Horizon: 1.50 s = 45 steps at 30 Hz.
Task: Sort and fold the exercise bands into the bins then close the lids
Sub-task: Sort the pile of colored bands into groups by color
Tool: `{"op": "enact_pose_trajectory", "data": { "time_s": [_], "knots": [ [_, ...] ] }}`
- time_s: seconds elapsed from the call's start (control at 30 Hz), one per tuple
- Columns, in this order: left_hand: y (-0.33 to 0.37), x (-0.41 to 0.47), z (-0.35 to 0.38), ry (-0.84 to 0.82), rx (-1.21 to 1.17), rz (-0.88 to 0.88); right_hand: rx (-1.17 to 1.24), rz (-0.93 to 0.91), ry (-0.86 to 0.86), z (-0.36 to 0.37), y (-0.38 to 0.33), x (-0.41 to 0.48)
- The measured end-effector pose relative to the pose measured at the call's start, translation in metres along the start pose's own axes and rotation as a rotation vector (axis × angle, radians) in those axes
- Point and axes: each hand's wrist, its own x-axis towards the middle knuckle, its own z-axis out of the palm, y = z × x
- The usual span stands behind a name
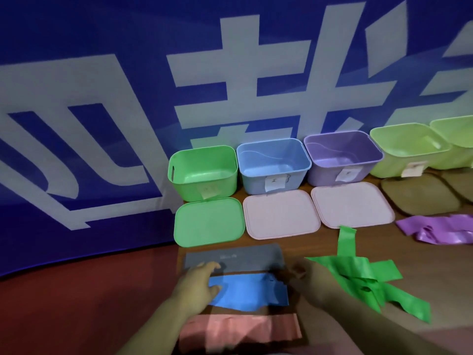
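Folding seemed in hand: left hand point(198, 285) lay loose-fingered on the blue band point(250, 290) on the desk point(320, 242), right hand point(307, 275) at its other end, grip unclear; next, doubling it for the blue bin point(253, 183).

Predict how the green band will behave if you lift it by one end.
The green band will probably be floppy: it lies in a crumpled heap, its strips bent and crossing. It is likely light, being a thin flat ribbon. Lifted by one end, it may come up tangled, since its strips overlap.
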Motion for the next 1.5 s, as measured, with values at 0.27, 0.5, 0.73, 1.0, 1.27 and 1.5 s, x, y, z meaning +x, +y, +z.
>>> {"op": "enact_pose_trajectory", "data": {
  "time_s": [0.27, 0.5, 0.73, 1.0, 1.27, 1.5],
  "knots": [
    [0.046, 0.025, 0.021, 0.003, -0.094, 0.136, -0.079, 0.012, 0.053, -0.03, 0.021, 0.003],
    [0.116, 0.058, 0.048, -0.045, -0.144, 0.225, -0.142, 0.093, 0.066, -0.078, 0.065, 0.006],
    [0.18, 0.089, 0.082, -0.081, -0.098, 0.246, -0.16, 0.121, 0.047, -0.12, 0.11, 0.016],
    [0.226, 0.103, 0.128, -0.098, -0.067, 0.21, -0.158, -0.018, -0.036, -0.152, 0.145, 0.022],
    [0.241, 0.105, 0.155, -0.042, 0.072, 0.109, -0.158, -0.071, -0.123, -0.151, 0.181, 0.039],
    [0.247, 0.089, 0.168, 0.031, 0.035, 0.009, -0.167, -0.001, -0.131, -0.162, 0.205, 0.033]
  ]
}}
